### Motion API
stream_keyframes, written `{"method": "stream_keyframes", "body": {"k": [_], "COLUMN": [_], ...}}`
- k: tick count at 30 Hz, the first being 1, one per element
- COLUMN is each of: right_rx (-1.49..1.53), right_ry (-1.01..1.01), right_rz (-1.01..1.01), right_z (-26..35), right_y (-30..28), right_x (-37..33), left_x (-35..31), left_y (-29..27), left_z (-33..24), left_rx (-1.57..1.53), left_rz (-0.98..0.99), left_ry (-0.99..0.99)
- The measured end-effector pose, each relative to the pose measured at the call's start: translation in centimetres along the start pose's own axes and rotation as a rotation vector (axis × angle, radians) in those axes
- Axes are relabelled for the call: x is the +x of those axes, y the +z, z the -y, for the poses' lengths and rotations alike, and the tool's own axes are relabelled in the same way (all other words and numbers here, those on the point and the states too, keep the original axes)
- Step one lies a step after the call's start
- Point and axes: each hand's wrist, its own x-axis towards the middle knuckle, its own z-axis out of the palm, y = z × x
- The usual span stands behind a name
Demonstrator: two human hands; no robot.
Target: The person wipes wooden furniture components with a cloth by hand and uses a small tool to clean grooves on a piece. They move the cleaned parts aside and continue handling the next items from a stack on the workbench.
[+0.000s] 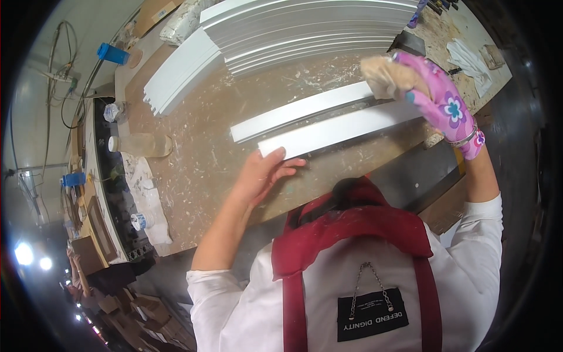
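My bare left hand (pixel 262 173) grips the left end of a long white strip (pixel 346 129), thumb on its face and a couple of fingers stretched out below. My right hand (pixel 448 102) wears a pink flowered glove and is closed on a crumpled tan cloth (pixel 384 77), slightly blurred, by the strip's right end. Just beyond lies a second white strip (pixel 302 110), roughly parallel to the held one, its right end partly hidden behind the cloth.
A large stack of white strips (pixel 311 29) fills the table's far side, with more strips (pixel 183 73) angled at its left. On the stained brown tabletop (pixel 199 193) lie a plastic bottle (pixel 141 145) and a paint-marked cloth (pixel 146 193). A blue cup (pixel 113 54) sits at the far-left edge.
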Motion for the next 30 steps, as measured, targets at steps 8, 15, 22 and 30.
{"method": "stream_keyframes", "body": {"k": [8,15,22,30], "right_rx": [-0.152,0.046,-0.316,0.854], "right_ry": [-0.377,-0.498,0.226,0.497], "right_rz": [-0.169,-0.094,-0.449,-0.948], "right_z": [5.2,5.1,-16.6,-15.6], "right_y": [6.4,16.0,12.6,6.1], "right_x": [-1.6,-2.9,-6.5,-4.5], "left_x": [0.1,0.5,-0.5,0.2], "left_y": [0.2,0.9,2.2,-0.6], "left_z": [2.1,4.7,4.4,5.2], "left_rx": [-0.006,0.461,0.236,-0.049], "left_rz": [-0.034,-0.117,-0.071,-0.219], "left_ry": [-0.058,0.136,0.013,-0.038]}}
